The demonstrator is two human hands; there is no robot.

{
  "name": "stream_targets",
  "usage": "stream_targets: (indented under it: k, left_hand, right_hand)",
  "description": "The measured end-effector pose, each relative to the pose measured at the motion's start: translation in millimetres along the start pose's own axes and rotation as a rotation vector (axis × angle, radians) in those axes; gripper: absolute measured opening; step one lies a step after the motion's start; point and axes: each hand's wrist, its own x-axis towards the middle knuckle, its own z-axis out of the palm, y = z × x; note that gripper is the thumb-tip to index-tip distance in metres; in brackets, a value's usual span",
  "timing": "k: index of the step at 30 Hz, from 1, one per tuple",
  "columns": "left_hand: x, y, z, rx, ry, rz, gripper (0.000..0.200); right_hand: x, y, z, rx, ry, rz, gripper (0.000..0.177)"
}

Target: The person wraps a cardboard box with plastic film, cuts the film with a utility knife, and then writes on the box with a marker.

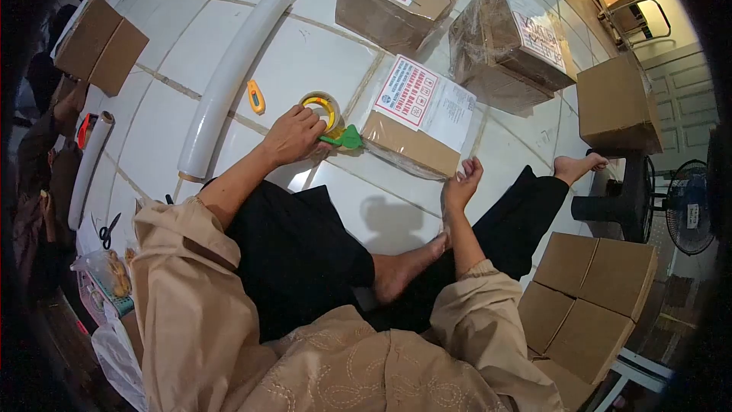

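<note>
White floor tiles (366, 183) carry two bulky plastic-wrapped cartons (488, 42), shut, contents hidden. In front lies a flatter brown carton (413, 146), its top bearing a red-printed label (412, 91) and a white printed sheet (451, 113), with tile running from its near edge toward a bare foot (404, 271). The person's right hand (465, 183), fingers curled, is at its near right corner, contact unclear; the left hand (293, 136) grips a green tape dispenser (348, 137) near an orange cutter (256, 98).

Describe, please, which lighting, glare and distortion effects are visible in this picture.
Head view: strong wide-angle bending, with black corners; glare on the floor below the left hand; a soft shadow beyond the bare foot; warmer light at upper right; tape dispenser fairly sharp, but smallest print on the box labels unreadable.
</note>
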Motion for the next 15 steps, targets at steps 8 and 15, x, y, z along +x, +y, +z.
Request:
stream_targets:
  k: [8, 15]
  left_hand:
    - [0.3, 0.0, -2.5, -0.008, -0.040, -0.038, 0.034]
    - [0.3, -16.3, -7.3, -0.055, -0.061, 0.030, 0.034]
  right_hand:
    - [20.0, -84.1, 9.6, 0.050, 0.156, -0.293, 0.044]
    - [-16.4, -167.3, 94.5, -0.468, -0.837, -1.058, 0.040]
